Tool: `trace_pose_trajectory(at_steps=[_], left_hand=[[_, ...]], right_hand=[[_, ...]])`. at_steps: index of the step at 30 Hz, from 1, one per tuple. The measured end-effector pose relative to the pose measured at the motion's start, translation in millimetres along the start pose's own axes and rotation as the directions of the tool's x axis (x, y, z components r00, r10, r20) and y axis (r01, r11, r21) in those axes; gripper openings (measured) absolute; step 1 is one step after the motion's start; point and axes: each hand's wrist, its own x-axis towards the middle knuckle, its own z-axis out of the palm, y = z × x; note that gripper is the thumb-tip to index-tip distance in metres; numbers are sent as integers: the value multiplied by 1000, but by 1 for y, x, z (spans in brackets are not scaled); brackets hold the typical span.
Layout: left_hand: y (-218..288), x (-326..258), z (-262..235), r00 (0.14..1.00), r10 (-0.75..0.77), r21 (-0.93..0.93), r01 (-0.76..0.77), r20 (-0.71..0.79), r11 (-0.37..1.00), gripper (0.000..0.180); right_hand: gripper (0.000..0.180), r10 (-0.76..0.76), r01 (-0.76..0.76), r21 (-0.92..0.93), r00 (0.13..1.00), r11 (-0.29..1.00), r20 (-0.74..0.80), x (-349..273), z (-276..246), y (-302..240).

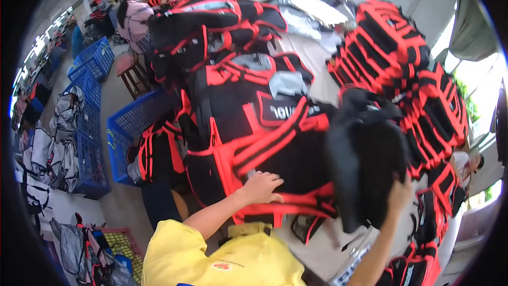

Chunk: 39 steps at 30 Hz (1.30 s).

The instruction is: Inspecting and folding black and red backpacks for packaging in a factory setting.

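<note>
In front of me on the work table lies a large black bag [233, 111] with bright red-orange trim and straps. My left hand [262, 186] rests on its near part, fingers stretched out beside a red strap. At the right, my right hand [400, 195] grips the edge of a dark grey and black fabric piece [365, 159] held up above the table. Motion blurs this piece, so I cannot tell whether it joins the bag. A small grey pouch or cloth [288, 83] lies on the bag's far part.
Tall stacks of black-and-red bags [378, 47] stand at the right, and more bags [211, 16] are piled beyond. Blue crates [127, 122] stand on the floor at the left. A person in pink [135, 18] works by a wooden stool [131, 71]; another person [465, 164] is at the far right.
</note>
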Motion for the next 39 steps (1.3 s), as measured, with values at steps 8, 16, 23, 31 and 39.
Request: trace_pose_trajectory(at_steps=[8, 16, 23, 31, 39], left_hand=[[-157, 116, -162, 734, -674, 28, 674, 87, 738, 92], [-103, 158, -233, 805, -442, -231, 378, -396, 896, 38], [-216, 172, -334, 665, -513, 236, 707, -542, 667, 32], [-81, 221, -157, 828, 134, 330, 65, -544, 942, 45], [122, 118, 67, 996, -48, -35, 51, 79, 998, 75]], right_hand=[[45, 176, -159, 78, 928, 984, -328, 6, -148, 18], [35, 101, -91, 45, 842, 995, -529, -49, -203, -22], [40, 45, -83, -170, 976, 982, -213, -173, -178, 1], [68, 7, 56, -83, 793, 995, 609, -318, 26, 9], [48, 335, -314, -142, 927, 939, 170, -321, -37, 74]])
